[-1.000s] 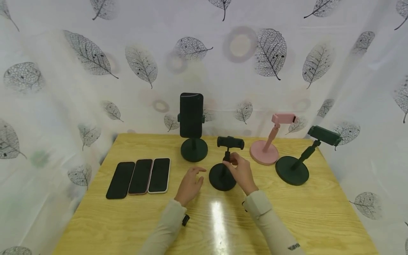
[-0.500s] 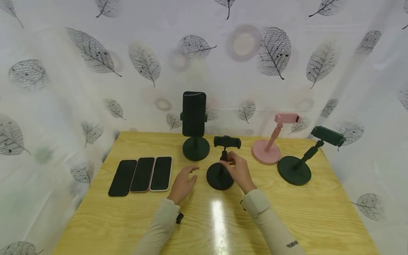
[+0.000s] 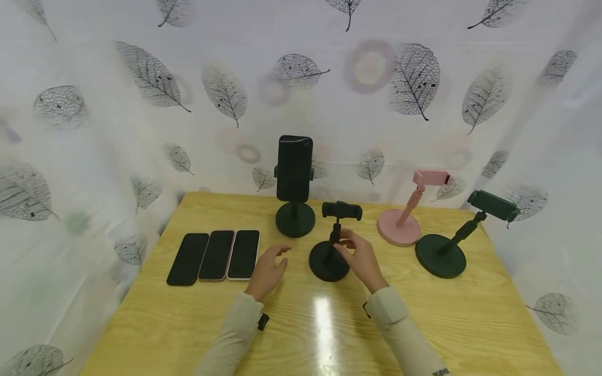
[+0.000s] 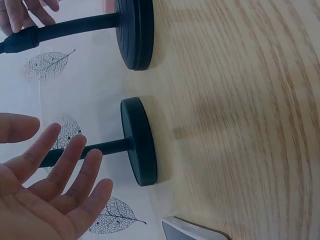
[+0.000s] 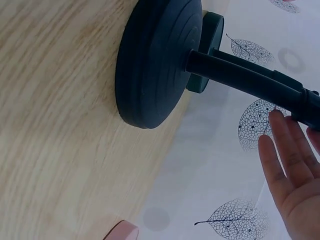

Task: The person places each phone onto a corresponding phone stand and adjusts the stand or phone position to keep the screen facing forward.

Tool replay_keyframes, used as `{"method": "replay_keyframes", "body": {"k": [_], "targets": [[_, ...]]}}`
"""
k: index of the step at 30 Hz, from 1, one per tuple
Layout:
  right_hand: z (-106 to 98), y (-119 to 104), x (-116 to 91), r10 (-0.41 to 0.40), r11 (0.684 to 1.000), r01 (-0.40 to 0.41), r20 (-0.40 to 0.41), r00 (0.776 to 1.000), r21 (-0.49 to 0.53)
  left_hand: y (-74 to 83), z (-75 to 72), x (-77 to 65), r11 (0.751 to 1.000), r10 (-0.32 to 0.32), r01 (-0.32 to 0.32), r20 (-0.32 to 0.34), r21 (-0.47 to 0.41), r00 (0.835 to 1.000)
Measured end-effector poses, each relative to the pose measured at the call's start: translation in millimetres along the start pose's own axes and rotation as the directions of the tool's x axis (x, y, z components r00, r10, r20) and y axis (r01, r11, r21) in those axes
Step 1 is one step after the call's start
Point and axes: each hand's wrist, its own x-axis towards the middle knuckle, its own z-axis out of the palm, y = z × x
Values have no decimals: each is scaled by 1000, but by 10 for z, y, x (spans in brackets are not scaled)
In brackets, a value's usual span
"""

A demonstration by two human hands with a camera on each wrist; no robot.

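Note:
A black phone stand (image 3: 329, 261) with a round base and an unfilled clamp stands before me. My right hand (image 3: 361, 258) is at its stem, with thumb and fingertips right at the collar. In the right wrist view, the fingers (image 5: 295, 160) of that hand look fairly straight, and the thumb is mostly cut off. My left hand (image 3: 268, 271) hovers left of the stand, palm facing inward, holding nothing; its spread fingers show in the left wrist view. Behind, a dark green stand (image 3: 295, 219) carries an upright black phone (image 3: 294, 168).
Three phones lie side by side on the left: a black one (image 3: 188, 259), a pink-edged one (image 3: 216, 256) and a white-edged one (image 3: 243, 255). On the right stand a pink phone stand (image 3: 398, 227) and another dark green stand (image 3: 440, 256). A leaf-patterned curtain (image 3: 320, 115) borders the wooden table (image 3: 301, 334).
My right hand's thumb and fingers have loosened from the black stand's collar and drawn slightly right. My left hand has shifted a little left, away from the stand. The head view has turned slightly.

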Motion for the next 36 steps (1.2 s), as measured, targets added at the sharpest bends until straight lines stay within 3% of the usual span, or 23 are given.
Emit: {"method": "replay_keyframes", "body": {"k": [4, 9, 14, 18, 21, 26, 29, 36], "targets": [[-36, 35, -65, -3, 1000, 3, 1, 1000, 1, -15, -21, -7, 1000, -13, 13, 4, -18, 1000], [-106, 64, -184, 18, 1000, -16, 59, 998, -24, -62, -72, 2, 999, -35, 35, 0, -1, 999], [-164, 76, -283, 4, 1000, -2, 112, 994, -19, -175, -207, 133, 987, -96, 97, -18, 128, 995], [-165, 95, -307, -17, 999, 20, 126, 992, -25, -319, -380, 324, 943, -162, 152, 10, 295, 987], [-145, 124, -325, -17, 999, 21, 131, 991, -26, -496, -478, 483, 895, -228, 191, 44, 403, 973], [-149, 165, -333, -19, 999, 23, 126, 992, -30, -734, -518, 705, 823, -302, 206, 100, 529, 948], [-154, 171, -333, -23, 999, 27, 124, 992, -26, -815, -518, 757, 798, -313, 201, 105, 568, 944], [-180, 206, -346, -12, 1000, 16, 133, 991, -27, -981, -469, 814, 767, -325, 200, 100, 610, 941]]}}
